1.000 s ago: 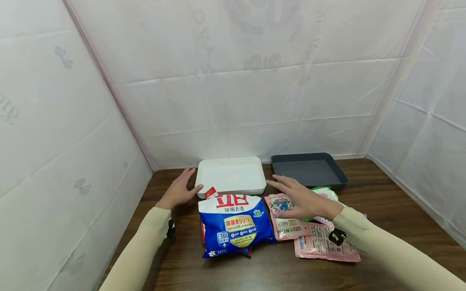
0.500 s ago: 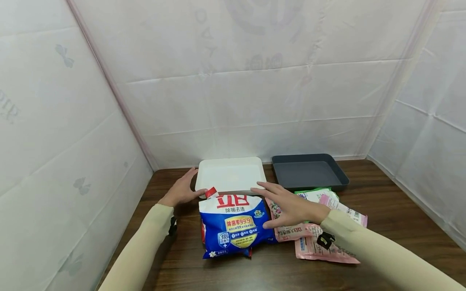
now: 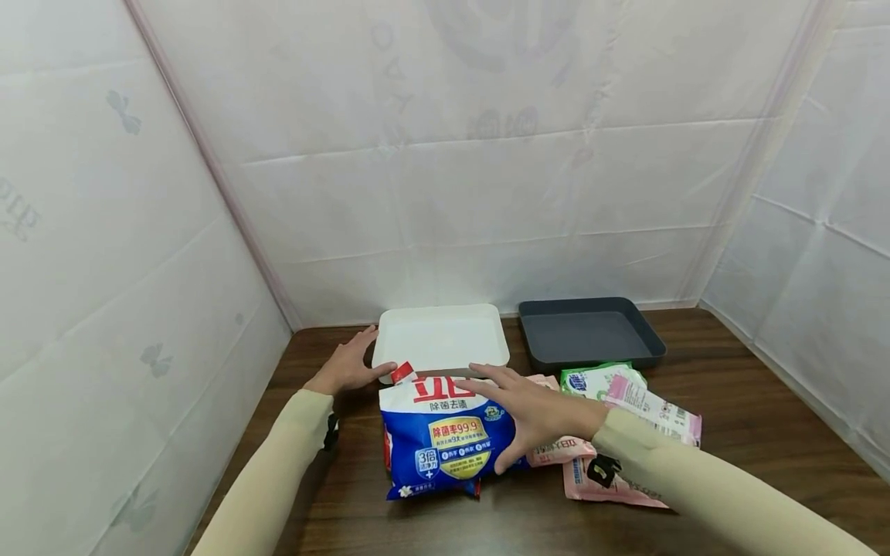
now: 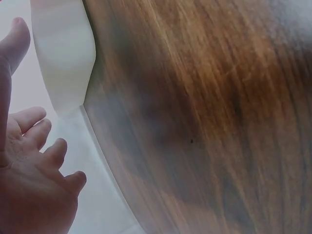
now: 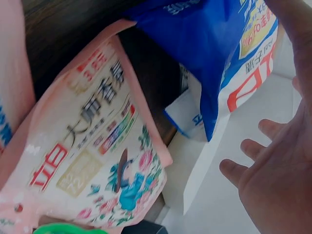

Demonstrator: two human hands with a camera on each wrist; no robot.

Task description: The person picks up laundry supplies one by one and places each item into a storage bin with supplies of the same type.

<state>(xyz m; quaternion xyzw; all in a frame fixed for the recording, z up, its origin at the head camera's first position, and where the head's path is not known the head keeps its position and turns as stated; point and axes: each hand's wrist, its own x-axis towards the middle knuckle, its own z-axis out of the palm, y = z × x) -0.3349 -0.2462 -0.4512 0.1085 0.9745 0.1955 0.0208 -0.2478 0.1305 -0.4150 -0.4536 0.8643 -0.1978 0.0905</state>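
Note:
A plump blue-and-white laundry detergent bag (image 3: 445, 444) lies on the wooden table, its top edge against the front of the white tray (image 3: 439, 340). My left hand (image 3: 345, 368) is at the tray's left side, fingers spread, the thumb near the bag's red corner. Whether it touches the tray cannot be told. My right hand (image 3: 545, 413) hovers over the bag's right side with fingers extended and thumb apart, gripping nothing. In the right wrist view a pink floral detergent pouch (image 5: 97, 146) lies beside the blue bag; in the head view my right hand partly covers it.
A dark grey tray (image 3: 587, 336) stands at the back right. In front of it lie a green-and-white packet (image 3: 591, 380), a pink-and-white packet (image 3: 657, 409) and another pink pouch (image 3: 584, 483). White sheeting (image 3: 445, 193) encloses the table at the back and sides.
My right hand has moved left, from above the pink pouch to the right side of the blue bag. My left hand has shifted slightly right, closer to the white tray.

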